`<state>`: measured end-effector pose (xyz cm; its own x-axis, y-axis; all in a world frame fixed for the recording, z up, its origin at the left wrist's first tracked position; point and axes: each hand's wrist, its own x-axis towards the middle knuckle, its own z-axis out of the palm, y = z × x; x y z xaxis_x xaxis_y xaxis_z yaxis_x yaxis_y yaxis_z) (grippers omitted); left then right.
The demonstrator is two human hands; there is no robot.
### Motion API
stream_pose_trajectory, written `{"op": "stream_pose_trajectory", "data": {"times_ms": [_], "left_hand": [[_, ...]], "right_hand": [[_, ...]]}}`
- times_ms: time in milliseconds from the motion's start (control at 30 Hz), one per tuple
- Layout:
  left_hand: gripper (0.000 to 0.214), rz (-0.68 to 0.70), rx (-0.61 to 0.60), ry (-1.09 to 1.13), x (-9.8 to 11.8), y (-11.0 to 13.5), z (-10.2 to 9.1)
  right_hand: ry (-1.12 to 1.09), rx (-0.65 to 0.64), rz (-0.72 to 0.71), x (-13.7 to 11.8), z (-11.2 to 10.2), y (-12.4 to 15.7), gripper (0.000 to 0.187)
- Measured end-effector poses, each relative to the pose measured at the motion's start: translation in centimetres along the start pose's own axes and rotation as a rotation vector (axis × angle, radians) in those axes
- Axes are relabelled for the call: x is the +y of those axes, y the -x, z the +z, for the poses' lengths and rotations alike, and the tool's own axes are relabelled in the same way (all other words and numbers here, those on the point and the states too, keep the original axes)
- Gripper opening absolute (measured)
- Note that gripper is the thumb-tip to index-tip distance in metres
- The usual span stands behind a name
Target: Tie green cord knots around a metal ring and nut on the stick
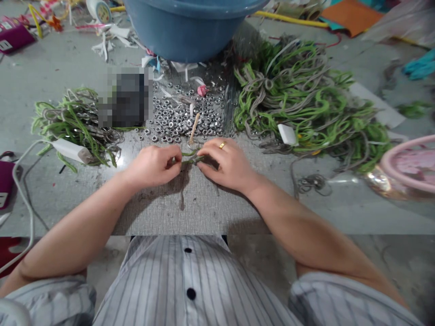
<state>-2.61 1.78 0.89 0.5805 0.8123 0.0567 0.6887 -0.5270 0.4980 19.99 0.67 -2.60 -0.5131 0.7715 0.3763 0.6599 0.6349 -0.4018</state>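
My left hand (154, 164) and my right hand (226, 164) meet at the middle of a grey mat (190, 208). Both pinch the ends of one short green cord (193, 156) stretched between their fingertips. A gold ring sits on a finger of my right hand. Just beyond the hands lies a heap of small metal nuts (185, 115) with a thin wooden stick (194, 128) resting on it. A metal ring seems to hang near the cord, but I cannot make it out clearly.
A big tangle of green and grey cords (306, 104) lies at the right, a smaller bundle (76, 122) at the left. A blue basin (190, 27) stands behind the nuts. A white cable (23, 181) runs at the left; a pink rim (408, 163) shows at the right edge.
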Motion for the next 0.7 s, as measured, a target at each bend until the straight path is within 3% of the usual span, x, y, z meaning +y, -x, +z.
{"op": "stream_pose_trajectory", "data": {"times_ms": [233, 467, 567, 700], "left_hand": [[0.029, -0.035, -0.024, -0.304, 0.2, 0.1, 1.0], [0.031, -0.011, -0.079, -0.344, 0.4, 0.1, 1.3], [0.032, 0.006, -0.106, -0.362, 0.4, 0.1, 1.3], [0.033, -0.01, -0.143, -0.372, 0.5, 0.1, 1.2]], "right_hand": [[0.06, 0.094, 0.045, 0.0, -0.7, 0.1, 0.012], [0.172, 0.152, 0.132, 0.6, -1.2, 0.1, 0.016], [0.216, 0.077, 0.171, 0.6, -1.4, 0.2, 0.016], [0.204, -0.146, 0.168, 0.2, -1.7, 0.3, 0.011]]}}
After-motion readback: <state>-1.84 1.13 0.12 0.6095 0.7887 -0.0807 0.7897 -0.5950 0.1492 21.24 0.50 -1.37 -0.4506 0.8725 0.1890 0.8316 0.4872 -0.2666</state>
